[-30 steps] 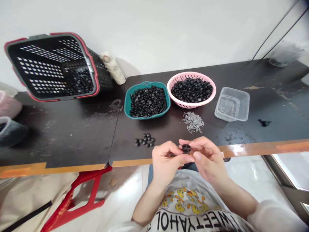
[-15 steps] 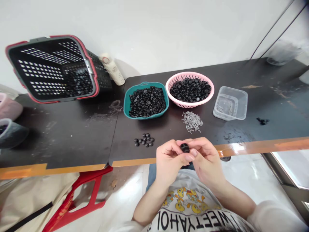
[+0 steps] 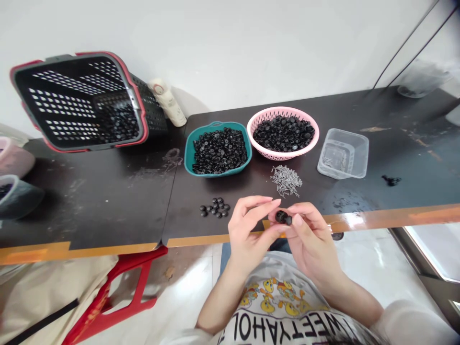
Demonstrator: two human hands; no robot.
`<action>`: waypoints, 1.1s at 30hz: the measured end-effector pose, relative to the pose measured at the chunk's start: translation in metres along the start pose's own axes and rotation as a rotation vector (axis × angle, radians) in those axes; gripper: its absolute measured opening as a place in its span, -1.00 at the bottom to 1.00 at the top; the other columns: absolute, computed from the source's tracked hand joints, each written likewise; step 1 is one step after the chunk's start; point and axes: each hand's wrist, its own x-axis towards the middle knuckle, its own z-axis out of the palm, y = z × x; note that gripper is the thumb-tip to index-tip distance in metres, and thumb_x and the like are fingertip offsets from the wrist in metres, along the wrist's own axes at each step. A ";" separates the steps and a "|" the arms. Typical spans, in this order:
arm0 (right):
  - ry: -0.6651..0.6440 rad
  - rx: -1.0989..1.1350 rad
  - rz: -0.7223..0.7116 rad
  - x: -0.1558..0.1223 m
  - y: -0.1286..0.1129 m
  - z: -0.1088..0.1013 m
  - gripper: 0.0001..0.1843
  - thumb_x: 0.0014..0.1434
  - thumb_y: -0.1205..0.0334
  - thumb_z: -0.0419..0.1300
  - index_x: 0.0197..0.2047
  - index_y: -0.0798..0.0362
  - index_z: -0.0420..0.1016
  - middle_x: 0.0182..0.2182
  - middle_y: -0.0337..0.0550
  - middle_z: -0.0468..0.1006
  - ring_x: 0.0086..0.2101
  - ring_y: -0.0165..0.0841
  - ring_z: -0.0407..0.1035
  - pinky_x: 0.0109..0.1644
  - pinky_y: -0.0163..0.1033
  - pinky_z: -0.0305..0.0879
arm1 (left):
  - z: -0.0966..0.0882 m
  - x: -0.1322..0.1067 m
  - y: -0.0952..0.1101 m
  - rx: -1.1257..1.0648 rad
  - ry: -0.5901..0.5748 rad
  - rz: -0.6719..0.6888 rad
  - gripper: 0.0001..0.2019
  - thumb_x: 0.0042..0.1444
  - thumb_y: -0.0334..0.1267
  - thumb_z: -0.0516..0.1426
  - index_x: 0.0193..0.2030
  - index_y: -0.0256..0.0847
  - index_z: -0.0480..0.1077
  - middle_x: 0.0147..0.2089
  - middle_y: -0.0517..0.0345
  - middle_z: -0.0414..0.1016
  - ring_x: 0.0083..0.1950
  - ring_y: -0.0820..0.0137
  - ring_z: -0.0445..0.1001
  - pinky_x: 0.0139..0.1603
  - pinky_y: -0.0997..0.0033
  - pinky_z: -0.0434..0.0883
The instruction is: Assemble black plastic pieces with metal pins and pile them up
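Observation:
Both of my hands are close together over the front edge of the table. My right hand [image 3: 311, 235] pinches a small black round plastic part [image 3: 282, 217], with a smaller dark knob-like end beside its thumb. My left hand [image 3: 249, 223] is beside it, fingers stretched out and apart, its thumb tip just below the part. Whether that thumb touches the part I cannot tell. To the left lies a loose group of black round caps [image 3: 215, 207]. Beyond my hands is a pile of small grey metal pins or screws [image 3: 286, 180].
Behind are a teal basin [image 3: 187, 160] and a pink basket [image 3: 313, 139], both full of black parts. A clear plastic box [image 3: 361, 155] stands right, near small black bits [image 3: 391, 180]. A dark crate [image 3: 143, 120] lies tipped at the left, beside a white bottle [image 3: 168, 103].
My left fingers have straightened and come away from the black part, which both hands pinched before. The part has shifted slightly right, and its knob-like end now shows.

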 end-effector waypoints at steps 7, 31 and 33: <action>0.092 -0.231 -0.153 -0.005 0.007 -0.008 -0.89 0.29 0.17 0.29 -0.12 -0.20 0.62 -0.26 -0.22 0.67 -0.30 -0.34 0.55 -0.23 -0.27 0.54 | 0.000 -0.001 0.000 -0.045 0.020 0.020 -0.78 0.05 -0.31 0.38 -0.13 -0.04 0.60 -0.13 0.16 0.66 -0.17 0.33 0.61 0.04 0.15 0.58; -0.310 0.050 0.222 0.007 -0.016 -0.014 -0.79 0.21 0.10 0.37 -0.18 -0.11 0.41 -0.33 -0.23 0.65 -0.33 -0.29 0.57 -0.21 -0.17 0.50 | -0.022 0.011 -0.008 -0.102 -0.285 0.165 -0.64 0.18 0.03 0.24 0.03 -0.10 0.54 -0.05 0.08 0.66 -0.07 0.33 0.62 0.25 0.12 0.42; -0.320 0.045 0.234 0.005 -0.015 -0.016 -0.79 0.24 0.10 0.35 -0.15 -0.12 0.40 -0.35 -0.24 0.64 -0.38 -0.32 0.53 -0.23 -0.19 0.47 | -0.025 0.012 -0.006 -0.098 -0.298 0.142 -0.68 0.16 0.00 0.27 -0.02 -0.08 0.55 -0.08 0.12 0.67 -0.10 0.35 0.62 0.25 0.12 0.42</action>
